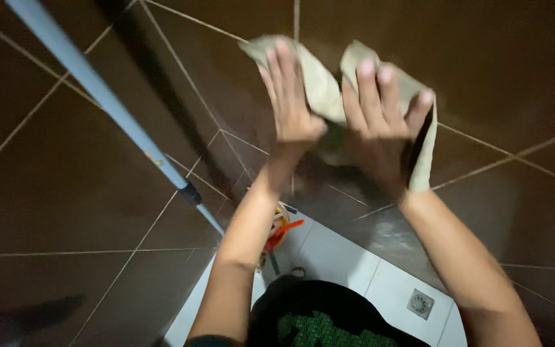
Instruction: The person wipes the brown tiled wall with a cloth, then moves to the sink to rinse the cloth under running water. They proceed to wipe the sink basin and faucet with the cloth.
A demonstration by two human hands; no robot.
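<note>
A beige cloth (324,87) is pressed flat against the dark brown tiled wall (496,58). My left hand (292,99) lies on its left part with fingers together and pointing up. Beside it, my right hand (380,109) covers the cloth's right part, fingers spread slightly. A strip of the cloth hangs down past my right wrist at the right edge.
A light blue pole (97,90) leans diagonally across the left wall down to the corner. On the white floor tiles below lie an orange-and-yellow tool (281,228) and a square metal drain (420,303). A dark garment with a green pattern (319,318) fills the bottom middle.
</note>
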